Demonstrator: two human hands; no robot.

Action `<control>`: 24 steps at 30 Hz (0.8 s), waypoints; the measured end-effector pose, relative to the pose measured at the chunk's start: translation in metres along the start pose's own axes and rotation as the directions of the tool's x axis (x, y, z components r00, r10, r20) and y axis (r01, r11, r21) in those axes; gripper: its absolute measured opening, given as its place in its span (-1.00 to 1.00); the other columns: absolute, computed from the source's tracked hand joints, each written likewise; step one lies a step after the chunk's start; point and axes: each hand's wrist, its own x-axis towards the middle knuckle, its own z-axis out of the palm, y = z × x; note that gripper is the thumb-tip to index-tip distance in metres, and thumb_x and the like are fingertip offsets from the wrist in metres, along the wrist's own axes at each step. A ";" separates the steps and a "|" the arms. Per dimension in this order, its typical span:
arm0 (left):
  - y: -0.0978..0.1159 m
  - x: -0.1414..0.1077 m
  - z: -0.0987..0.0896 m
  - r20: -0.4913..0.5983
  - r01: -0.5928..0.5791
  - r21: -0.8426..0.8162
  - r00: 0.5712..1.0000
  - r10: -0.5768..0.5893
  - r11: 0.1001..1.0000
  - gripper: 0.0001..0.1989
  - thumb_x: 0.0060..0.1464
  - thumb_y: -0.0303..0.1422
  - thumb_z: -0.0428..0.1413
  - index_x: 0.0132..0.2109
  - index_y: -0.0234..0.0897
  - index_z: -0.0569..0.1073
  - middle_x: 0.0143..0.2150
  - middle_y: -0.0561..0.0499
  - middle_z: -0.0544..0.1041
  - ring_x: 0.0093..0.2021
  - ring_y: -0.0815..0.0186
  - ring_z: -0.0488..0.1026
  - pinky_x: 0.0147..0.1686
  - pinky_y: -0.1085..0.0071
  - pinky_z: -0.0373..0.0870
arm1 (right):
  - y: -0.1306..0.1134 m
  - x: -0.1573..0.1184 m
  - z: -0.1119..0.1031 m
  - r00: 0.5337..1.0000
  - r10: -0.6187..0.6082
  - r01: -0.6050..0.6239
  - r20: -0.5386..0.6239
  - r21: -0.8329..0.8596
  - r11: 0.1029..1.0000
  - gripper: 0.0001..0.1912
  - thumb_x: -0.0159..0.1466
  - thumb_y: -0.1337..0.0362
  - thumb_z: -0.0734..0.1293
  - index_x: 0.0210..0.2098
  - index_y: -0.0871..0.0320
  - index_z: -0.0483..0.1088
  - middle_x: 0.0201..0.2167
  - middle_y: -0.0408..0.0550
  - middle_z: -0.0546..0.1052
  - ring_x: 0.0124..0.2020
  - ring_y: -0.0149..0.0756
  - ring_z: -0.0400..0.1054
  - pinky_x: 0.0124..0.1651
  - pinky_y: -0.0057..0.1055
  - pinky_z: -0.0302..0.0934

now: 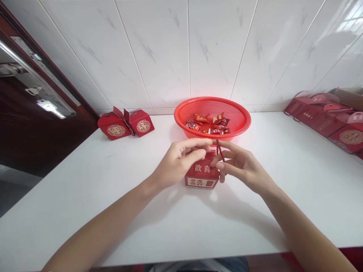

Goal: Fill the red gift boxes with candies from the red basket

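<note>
A small red gift box (202,170) with pale Chinese lettering and a cream label stands upright on the white table, between my two hands. My left hand (183,160) is at its upper left, thumb and index finger stretched toward the box top with a gap between them; its other fingers are partly hidden. Over the top right of the box, a loop of dark red twisted cord (218,148) hangs at the index finger of my right hand (239,162). That hand's thumb and remaining fingers curl around the box's right side. Part of the cord is hidden behind the fingers.
Just behind the box, a red plastic basket (178,117) holds several wrapped sweets (218,120). Two red boxes (115,128) sit at the back left. Several more red boxes (326,117) line the right wall. A dark door (34,124) with keys (49,107) stands left.
</note>
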 end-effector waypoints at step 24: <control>0.044 0.023 -0.024 0.057 -0.615 0.416 0.752 0.656 0.669 -0.82 0.20 -0.53 0.20 -0.10 -0.23 0.63 -0.11 0.00 0.63 -0.12 0.29 0.63 -0.03 0.35 0.64 | -0.100 0.049 -0.003 0.995 -0.062 0.081 0.076 -0.289 0.954 -0.85 0.17 0.19 0.53 -0.30 0.12 0.61 -0.38 -0.04 0.61 -0.33 -0.21 0.50 -0.37 -0.37 0.34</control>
